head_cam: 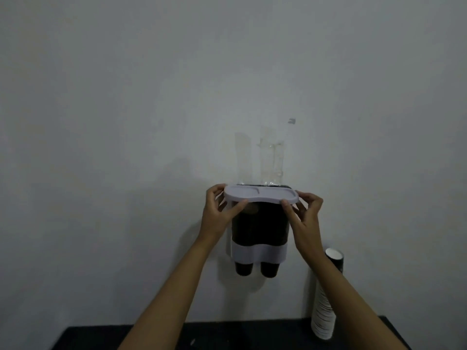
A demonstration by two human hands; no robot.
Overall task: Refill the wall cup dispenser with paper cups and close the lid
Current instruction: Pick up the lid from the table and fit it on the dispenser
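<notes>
The cup dispenser (260, 228) hangs on the wall, a dark see-through body with a pale band near its bottom. Two dark paper cups (255, 269) poke out below the band. Its pale grey lid (261, 195) lies flat across the top. My left hand (219, 210) pinches the lid's left end, thumb under the front edge. At the right end my right hand (304, 210) grips the lid the same way. The inside of the dispenser looks dark and I cannot make out single cups.
A tall stack of paper cups (327, 296) leans against the wall at the right, standing on a black table (227, 334) below. Strips of clear tape (271, 157) stick to the wall above the dispenser.
</notes>
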